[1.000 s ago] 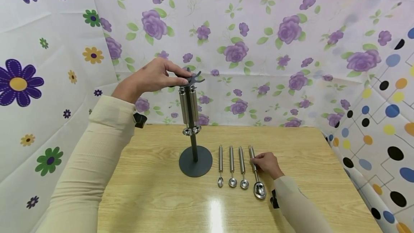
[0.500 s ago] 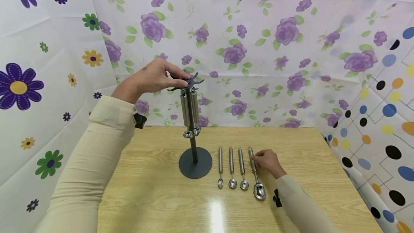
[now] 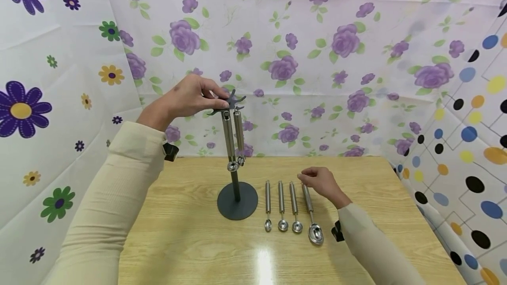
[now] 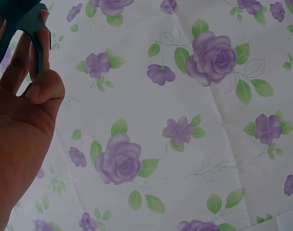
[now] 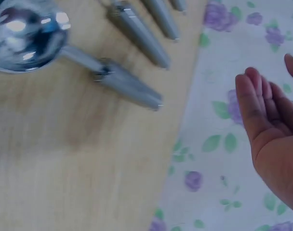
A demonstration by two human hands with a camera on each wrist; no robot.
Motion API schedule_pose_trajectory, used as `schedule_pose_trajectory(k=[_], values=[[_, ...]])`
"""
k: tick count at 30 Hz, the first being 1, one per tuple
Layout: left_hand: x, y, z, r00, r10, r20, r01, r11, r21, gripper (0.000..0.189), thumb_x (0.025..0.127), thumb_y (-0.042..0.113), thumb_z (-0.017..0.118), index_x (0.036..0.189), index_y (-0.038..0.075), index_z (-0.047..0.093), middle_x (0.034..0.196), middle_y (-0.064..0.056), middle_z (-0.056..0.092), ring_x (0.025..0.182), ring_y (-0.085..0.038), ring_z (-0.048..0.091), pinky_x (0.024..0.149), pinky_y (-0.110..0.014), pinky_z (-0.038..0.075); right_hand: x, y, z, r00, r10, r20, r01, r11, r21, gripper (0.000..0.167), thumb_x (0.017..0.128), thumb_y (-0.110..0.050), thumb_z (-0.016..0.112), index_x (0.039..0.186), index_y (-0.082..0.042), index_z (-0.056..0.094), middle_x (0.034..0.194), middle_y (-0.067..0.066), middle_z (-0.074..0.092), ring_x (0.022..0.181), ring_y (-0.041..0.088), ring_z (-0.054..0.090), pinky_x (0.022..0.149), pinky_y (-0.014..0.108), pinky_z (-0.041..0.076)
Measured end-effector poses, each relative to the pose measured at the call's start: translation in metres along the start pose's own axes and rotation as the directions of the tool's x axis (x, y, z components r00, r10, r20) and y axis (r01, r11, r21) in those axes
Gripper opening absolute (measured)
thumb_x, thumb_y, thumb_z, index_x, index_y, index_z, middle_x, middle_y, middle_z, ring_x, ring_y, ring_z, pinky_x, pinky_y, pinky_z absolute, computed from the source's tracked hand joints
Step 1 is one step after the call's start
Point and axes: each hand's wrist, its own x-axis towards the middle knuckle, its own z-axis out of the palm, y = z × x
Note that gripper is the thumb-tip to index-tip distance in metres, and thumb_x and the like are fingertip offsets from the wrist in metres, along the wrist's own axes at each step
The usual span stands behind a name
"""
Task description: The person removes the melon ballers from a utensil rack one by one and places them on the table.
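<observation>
My left hand [image 3: 192, 96] pinches the dark grey hooked top [image 3: 233, 101] of a rack between thumb and fingers. In the left wrist view its thumb presses against one prong of that top [image 4: 28, 19]. Several long-handled metal scoops hang below, the front one [image 3: 228, 137] facing me. My right hand [image 3: 322, 182] is over the handle end of a large metal scoop [image 3: 315, 234] lying on the table. The right wrist view shows this hand [image 5: 276, 130] with nothing in it, apart from the large scoop's handle [image 5: 129, 89].
Three smaller metal scoops lie side by side left of the large one: an oval-bowled one [image 3: 268, 201], a middle one [image 3: 281, 201] and a right one [image 3: 294, 201]. The rack's round base [image 3: 237, 212] stands on the wooden table [image 3: 178, 241]. Patterned cloth [image 3: 277, 25] surrounds three sides.
My right hand has let go of the large scoop's handle and lifted slightly up and left. The rack's top has turned a little, bringing one hanging scoop to the front. My left hand keeps its grip.
</observation>
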Motion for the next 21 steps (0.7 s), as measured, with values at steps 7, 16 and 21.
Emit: schedule_pose_trajectory(k=[7, 16, 21], values=[[0.000, 0.000, 0.001, 0.998, -0.046, -0.034, 0.047, 0.998, 0.044, 0.018, 0.092, 0.017, 0.076, 0.106, 0.007, 0.079, 0.095, -0.008, 0.073, 0.057, -0.023, 0.055, 0.053, -0.029, 0.040, 0.003, -0.031, -0.009, 0.996, -0.083, 0.028, 0.082, 0.995, 0.058, 0.044, 0.100, -0.030, 0.065, 0.129, 0.003, 0.063, 0.112, 0.016, 0.069, 0.100, 0.028, 0.068, 0.085, 0.037, 0.055], [0.000, 0.004, 0.002, 0.996, -0.076, -0.056, 0.080, 0.993, 0.081, 0.018, 0.091, 0.022, 0.077, 0.103, 0.009, 0.080, 0.102, -0.010, 0.072, 0.063, -0.021, 0.061, 0.058, -0.031, 0.045, 0.004, -0.071, -0.012, 0.984, -0.175, 0.039, 0.172, 0.983, 0.061, 0.046, 0.099, -0.034, 0.066, 0.130, 0.000, 0.064, 0.112, 0.016, 0.070, 0.098, 0.025, 0.069, 0.088, 0.040, 0.054], [-0.002, 0.004, 0.003, 0.994, -0.090, -0.054, 0.094, 0.993, 0.077, 0.019, 0.091, 0.023, 0.077, 0.105, 0.009, 0.079, 0.109, -0.011, 0.070, 0.069, -0.020, 0.063, 0.064, -0.033, 0.049, 0.005, -0.093, -0.013, 0.976, -0.213, 0.049, 0.209, 0.975, 0.081, 0.046, 0.099, -0.034, 0.066, 0.130, -0.001, 0.064, 0.112, 0.014, 0.070, 0.099, 0.024, 0.069, 0.090, 0.041, 0.053]])
